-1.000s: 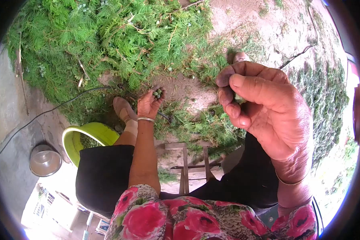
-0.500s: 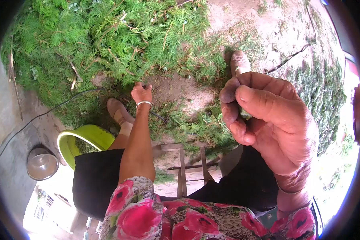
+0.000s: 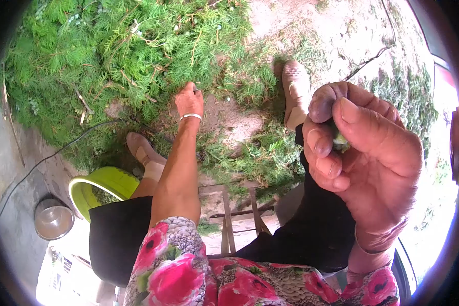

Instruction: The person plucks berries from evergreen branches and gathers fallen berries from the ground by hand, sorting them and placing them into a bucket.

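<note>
My right hand (image 3: 367, 153) is raised close to the camera at the right, its fingers curled and pressed together around a small green cone (image 3: 340, 138), which shows between thumb and fingers. Farther off, my left hand (image 3: 190, 102) reaches down to the near edge of a heap of green cut branches (image 3: 112, 56). Its back faces up and its fingers are closed; whatever it holds is hidden. A light bracelet circles the left wrist.
A yellow-green basin (image 3: 120, 179) holding small green pieces stands beside my left leg, with a metal bowl (image 3: 54, 219) left of it. Black cable (image 3: 66, 145) crosses the ground. A wooden frame (image 3: 227, 219) lies between my legs. More greenery covers the ground at right.
My left hand has turned from palm up, showing several green cones, to back up, and moved forward to the branches. My right hand has shifted right in view, still closed.
</note>
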Motion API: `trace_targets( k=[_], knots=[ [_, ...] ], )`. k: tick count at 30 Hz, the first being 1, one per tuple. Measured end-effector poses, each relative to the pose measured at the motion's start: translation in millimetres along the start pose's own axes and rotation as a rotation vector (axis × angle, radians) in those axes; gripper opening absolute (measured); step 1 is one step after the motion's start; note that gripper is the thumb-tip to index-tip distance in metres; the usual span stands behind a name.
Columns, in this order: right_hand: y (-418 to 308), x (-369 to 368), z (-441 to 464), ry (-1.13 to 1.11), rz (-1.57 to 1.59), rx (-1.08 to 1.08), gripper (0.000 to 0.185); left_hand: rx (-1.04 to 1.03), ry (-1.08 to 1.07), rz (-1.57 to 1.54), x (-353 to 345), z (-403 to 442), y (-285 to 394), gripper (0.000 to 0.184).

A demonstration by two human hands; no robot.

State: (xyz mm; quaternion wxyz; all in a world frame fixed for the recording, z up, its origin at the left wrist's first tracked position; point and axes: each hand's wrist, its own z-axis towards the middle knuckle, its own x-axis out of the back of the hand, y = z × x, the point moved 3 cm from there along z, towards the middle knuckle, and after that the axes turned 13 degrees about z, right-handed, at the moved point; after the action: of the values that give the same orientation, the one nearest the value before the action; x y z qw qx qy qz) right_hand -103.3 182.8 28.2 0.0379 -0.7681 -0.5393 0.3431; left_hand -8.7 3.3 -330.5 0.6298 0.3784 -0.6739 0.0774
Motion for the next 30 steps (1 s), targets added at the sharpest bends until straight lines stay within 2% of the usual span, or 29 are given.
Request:
trace_targets(
  k=[2, 5, 7, 8, 10, 12, 13, 15, 17, 18, 20, 21, 23, 25, 26, 27, 28, 29, 30],
  knots=[
    [-3, 2, 1, -0.008, 0.021, 0.004, 0.02, 0.054, 0.036, 0.092, -3, 7, 1, 0.015],
    [-4, 7, 2, -0.032, -0.004, 0.016, 0.02, -0.001, 0.008, 0.114, -2, 17, -3, 0.014],
    [-7, -1, 2, -0.312, -0.211, 0.105, 0.02, -0.078, 0.061, 0.024, 8, 16, -10, 0.009],
    [-7, 0, 1, -0.312, -0.208, 0.106, 0.02, -0.08, 0.061, 0.026, 11, 9, -14, 0.009],
    [-5, 12, 1, -0.035, 0.009, 0.008, 0.021, 0.437, -0.327, -1.041, 26, -21, -13, 0.006],
    [-14, 5, 4, -0.072, -0.054, -0.061, 0.021, 0.647, -0.448, -1.373, 29, -55, -12, 0.006],
    [-14, 1, 5, -0.109, -0.12, -0.134, 0.021, 0.608, -0.503, -1.321, 34, -68, -6, 0.008],
    [-11, 5, 1, -0.093, -0.113, -0.097, 0.021, 0.574, -0.549, -1.269, 27, -85, 5, 0.011],
    [-9, 11, -1, -0.075, -0.111, -0.053, 0.021, 0.492, -0.685, -0.962, -14, -103, 3, 0.016],
    [-7, 14, -1, -0.064, -0.013, -0.046, 0.021, 0.493, -0.686, -0.963, -37, -112, 5, 0.016],
    [-11, 15, 1, -0.057, 0.083, -0.039, 0.02, -0.219, -0.277, -0.255, -62, -119, 19, 0.018],
    [-15, 13, 4, -0.052, 0.036, -0.111, 0.02, -0.22, -0.274, -0.256, -72, -125, 25, 0.018],
    [-14, 12, 4, -0.046, -0.015, -0.184, 0.02, -0.196, -0.302, 0.127, -85, -135, 32, 0.015],
    [-9, 13, -1, -0.054, 0.046, -0.002, 0.02, -0.177, -0.308, 0.022, -87, -128, 32, 0.014],
    [-9, 15, 1, -0.051, 0.046, -0.002, 0.02, -0.159, -0.315, -0.082, -88, -123, 31, 0.013],
    [-11, 12, 2, -0.212, -0.061, 0.032, 0.02, -0.161, -0.318, -0.082, -79, -112, 36, 0.013],
    [-12, 9, 2, -0.373, -0.169, 0.067, 0.02, -0.143, -0.197, -0.184, -58, -94, 47, 0.012],
    [-11, 9, 0, -0.371, -0.168, 0.067, 0.02, -0.121, -0.073, -0.284, -44, -81, 53, 0.012],
    [-10, 11, -1, -0.222, -0.041, 0.034, 0.02, -0.12, -0.073, -0.282, -45, -72, 56, 0.012]
  ],
)
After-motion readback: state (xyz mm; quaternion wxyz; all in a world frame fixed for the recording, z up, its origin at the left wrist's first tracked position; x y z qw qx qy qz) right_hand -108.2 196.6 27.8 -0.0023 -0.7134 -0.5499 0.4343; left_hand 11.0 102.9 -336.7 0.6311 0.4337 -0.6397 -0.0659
